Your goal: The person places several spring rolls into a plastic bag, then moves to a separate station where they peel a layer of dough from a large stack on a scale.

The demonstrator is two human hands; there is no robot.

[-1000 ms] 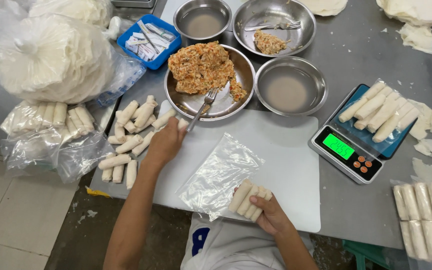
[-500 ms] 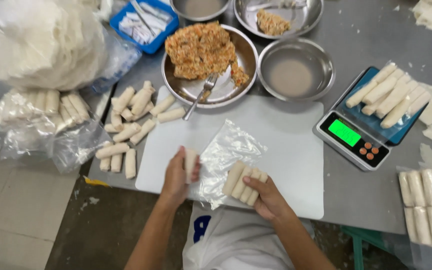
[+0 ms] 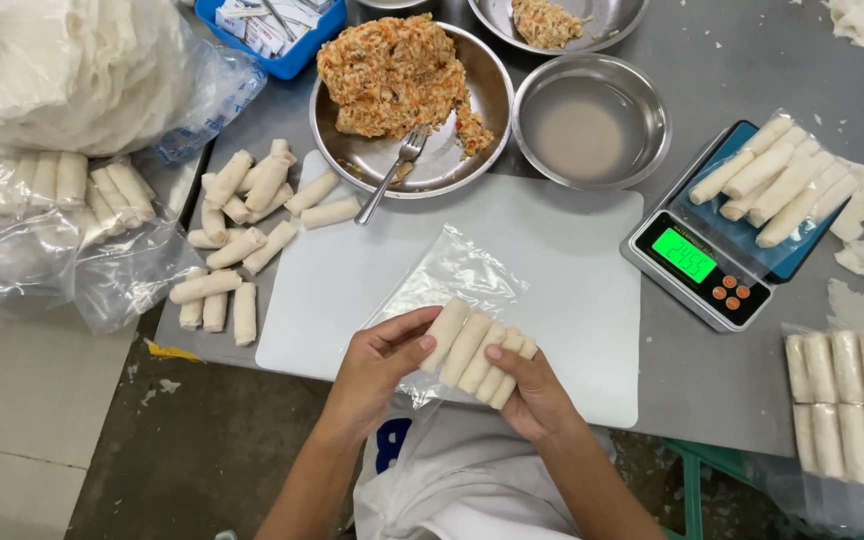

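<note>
Head view: both hands at the tabletop's near edge, over the white board [image 3: 372, 290]
Left hand [image 3: 377, 370]: fingers pinching the end roll
Right hand [image 3: 532, 395]: cupped under the spring rolls [image 3: 477, 355]
Risk: rolls could slide apart; clear bag [image 3: 457, 275] looks limp
Hidden: bag's mouth hard to make out

left hand [image 3: 377, 365] + right hand [image 3: 530, 392]: gripping spring rolls [image 3: 477, 352] | clear bag [image 3: 457, 280] on white board [image 3: 352, 290]

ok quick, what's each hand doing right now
Left hand: closed on the end roll of the row of spring rolls.
Right hand: holding that row from below, over the clear bag.
</note>
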